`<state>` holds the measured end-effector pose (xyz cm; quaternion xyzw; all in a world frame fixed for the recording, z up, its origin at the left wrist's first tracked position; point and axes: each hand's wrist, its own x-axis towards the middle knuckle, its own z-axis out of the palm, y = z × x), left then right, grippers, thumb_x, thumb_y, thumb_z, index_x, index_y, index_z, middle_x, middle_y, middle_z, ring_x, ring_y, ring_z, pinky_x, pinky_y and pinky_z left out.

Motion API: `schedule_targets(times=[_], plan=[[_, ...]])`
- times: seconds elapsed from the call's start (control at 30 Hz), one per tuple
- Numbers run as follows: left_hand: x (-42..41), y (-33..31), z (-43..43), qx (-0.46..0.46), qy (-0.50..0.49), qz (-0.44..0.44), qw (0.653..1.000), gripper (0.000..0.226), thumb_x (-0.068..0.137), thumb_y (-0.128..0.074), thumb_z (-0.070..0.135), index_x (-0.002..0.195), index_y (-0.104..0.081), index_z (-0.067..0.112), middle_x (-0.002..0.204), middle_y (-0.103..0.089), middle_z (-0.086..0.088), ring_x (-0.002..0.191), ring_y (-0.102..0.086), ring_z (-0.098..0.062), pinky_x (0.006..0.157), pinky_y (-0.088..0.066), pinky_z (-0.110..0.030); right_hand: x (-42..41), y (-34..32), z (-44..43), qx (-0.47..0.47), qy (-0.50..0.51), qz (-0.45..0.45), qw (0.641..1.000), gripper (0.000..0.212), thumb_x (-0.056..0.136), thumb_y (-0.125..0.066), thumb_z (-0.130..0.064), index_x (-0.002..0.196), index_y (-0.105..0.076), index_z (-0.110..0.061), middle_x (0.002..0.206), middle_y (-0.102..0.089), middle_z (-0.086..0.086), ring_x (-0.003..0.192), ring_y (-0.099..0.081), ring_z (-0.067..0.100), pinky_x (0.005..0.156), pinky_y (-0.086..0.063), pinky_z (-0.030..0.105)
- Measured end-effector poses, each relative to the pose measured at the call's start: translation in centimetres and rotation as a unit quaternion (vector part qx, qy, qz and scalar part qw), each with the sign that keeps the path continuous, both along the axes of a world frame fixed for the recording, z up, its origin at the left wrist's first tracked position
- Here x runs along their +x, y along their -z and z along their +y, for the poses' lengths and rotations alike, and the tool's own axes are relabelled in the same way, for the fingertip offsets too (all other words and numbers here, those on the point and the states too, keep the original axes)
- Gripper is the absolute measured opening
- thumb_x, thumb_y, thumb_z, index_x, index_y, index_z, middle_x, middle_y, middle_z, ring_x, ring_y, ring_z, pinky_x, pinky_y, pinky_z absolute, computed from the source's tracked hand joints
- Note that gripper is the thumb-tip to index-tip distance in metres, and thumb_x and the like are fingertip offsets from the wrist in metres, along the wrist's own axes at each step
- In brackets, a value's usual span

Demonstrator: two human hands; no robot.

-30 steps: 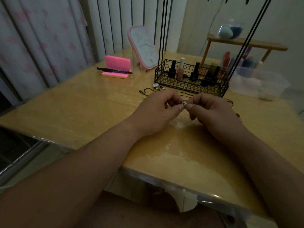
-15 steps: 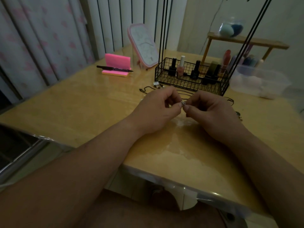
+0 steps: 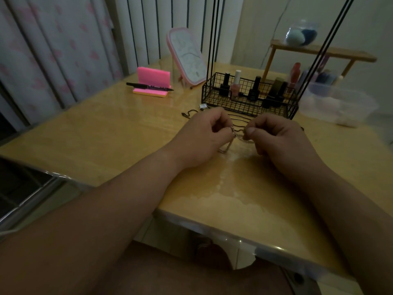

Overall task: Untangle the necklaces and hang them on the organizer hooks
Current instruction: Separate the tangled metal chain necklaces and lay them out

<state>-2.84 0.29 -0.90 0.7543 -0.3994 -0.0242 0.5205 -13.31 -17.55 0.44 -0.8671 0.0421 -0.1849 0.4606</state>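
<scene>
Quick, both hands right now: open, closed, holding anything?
Left hand: closed, pinching the silver necklace.
Right hand: closed, pinching the same necklace further along.

A home vanity corner: mirror (image 3: pixel 187 58), nail polishes (image 3: pixel 235 85) (basketed), floral curtains (image 3: pixel 53 50).

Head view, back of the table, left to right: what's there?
Pink notepad stand → pink-framed mirror → black wire organizer basket holding nail polish bottles → clear plastic tub.
</scene>
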Motion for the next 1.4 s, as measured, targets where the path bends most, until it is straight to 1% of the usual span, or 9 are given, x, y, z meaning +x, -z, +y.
schedule_targets(times=[0.07, 0.2, 0.33, 0.5, 0.6, 0.77, 0.97, 1.23, 1.4], plan=[[-0.1, 0.0, 0.0, 0.007, 0.004, 0.004, 1.0, 0.001, 0.096, -0.066, 0.01, 0.096, -0.066, 0.009, 0.089, -0.067, -0.013, 0.075, -0.057, -0.014, 0.074, -0.053, -0.042, -0.1, -0.1, 0.4, -0.013, -0.016, 0.015, 1.0, 0.007, 0.1, -0.065, -0.025, 0.103, -0.071, -0.025, 0.079, -0.07, -0.018, 0.066, -0.06, -0.006, 0.059, -0.046, 0.012], [0.0, -0.2, -0.2, 0.014, -0.001, 0.041, 0.999, 0.004, 0.099, -0.063, 0.014, 0.096, -0.063, 0.015, 0.09, -0.072, -0.01, 0.086, -0.069, -0.025, 0.083, -0.057, -0.049, 0.1, 0.1, 0.7, -0.059, -0.012, 0.036, 0.998, 0.011, 0.094, -0.073, -0.033, 0.104, -0.069, -0.032, 0.093, -0.073, -0.004, 0.085, -0.068, 0.011, 0.076, -0.058, 0.038], [-0.3, -0.5, -0.1, 0.017, 0.005, 0.087, 0.996, 0.006, 0.105, -0.053, 0.016, 0.101, -0.058, 0.015, 0.089, -0.074, -0.004, 0.091, -0.073, -0.021, 0.088, -0.059, -0.045, 0.1, 0.0, 0.7, -0.058, -0.006, 0.037, 0.998, 0.005, 0.096, -0.071, -0.032, 0.1, -0.069, -0.029, 0.08, -0.071, -0.004, 0.064, -0.06, 0.0, 0.061, -0.046, 0.021], [-0.5, -0.8, 0.1, 0.009, 0.03, 0.116, 0.993, 0.006, 0.104, -0.049, 0.012, 0.101, -0.053, 0.016, 0.069, -0.063, -0.001, 0.059, -0.059, -0.015, 0.058, -0.049, -0.03, 0.0, -0.1, 0.7, -0.039, -0.013, 0.038, 0.998, 0.007, 0.098, -0.068, -0.036, 0.104, -0.069, -0.033, 0.066, -0.055, 0.003, 0.054, -0.045, 0.011, 0.053, -0.039, 0.027], [-0.5, -0.8, 0.2, 0.014, 0.029, 0.108, 0.994, 0.007, 0.103, -0.051, 0.013, 0.097, -0.054, 0.016, 0.067, -0.059, 0.003, 0.056, -0.05, -0.008, 0.054, -0.041, -0.022, -0.2, -0.3, 0.8, -0.041, -0.018, 0.037, 0.998, 0.011, 0.098, -0.066, -0.04, 0.109, -0.069, -0.037, 0.062, -0.051, 0.002, 0.052, -0.04, 0.011, 0.049, -0.034, 0.023], [-0.3, -0.6, 0.2, 0.015, 0.035, 0.106, 0.994, 0.009, 0.102, -0.054, 0.016, 0.093, -0.056, 0.015, 0.069, -0.06, 0.006, 0.06, -0.05, -0.008, 0.06, -0.042, -0.029, -0.3, -0.3, 1.0, -0.055, -0.015, 0.008, 0.998, 0.008, 0.098, -0.066, -0.041, 0.105, -0.069, -0.038, 0.069, -0.06, 0.009, 0.054, -0.048, 0.008, 0.052, -0.041, 0.024], [-0.5, -0.8, 0.3, 0.002, 0.044, 0.122, 0.992, 0.013, 0.099, -0.051, 0.021, 0.087, -0.056, 0.017, 0.088, -0.074, -0.003, 0.056, -0.051, -0.002, 0.055, -0.041, -0.021, -0.4, -0.1, 1.1, -0.067, -0.02, -0.007, 0.998, 0.012, 0.102, -0.06, -0.039, 0.103, -0.072, -0.038, 0.075, -0.068, -0.002, 0.063, -0.059, 0.002, 0.056, -0.043, 0.011], [-0.5, -0.8, 0.4, 0.023, 0.057, 0.123, 0.99, 0.024, 0.105, -0.045, 0.022, 0.086, -0.057, 0.014, 0.067, -0.063, 0.004, 0.061, -0.048, -0.013, 0.06, -0.04, -0.031, -0.4, 0.0, 1.3, -0.092, -0.032, 0.0, 0.995, 0.012, 0.099, -0.065, -0.037, 0.108, -0.073, -0.038, 0.067, -0.054, 0.008, 0.054, -0.04, 0.006, 0.051, -0.034, 0.02], [-0.7, -0.8, 0.4, 0.021, 0.054, 0.117, 0.991, 0.019, 0.099, -0.048, 0.024, 0.084, -0.057, 0.017, 0.066, -0.064, 0.004, 0.056, -0.047, -0.012, 0.057, -0.039, -0.031, -0.4, 0.1, 1.4, -0.104, -0.021, -0.013, 0.994, 0.008, 0.097, -0.066, -0.038, 0.099, -0.074, -0.036, 0.069, -0.062, 0.001, 0.059, -0.052, 0.011, 0.054, -0.041, 0.022]])
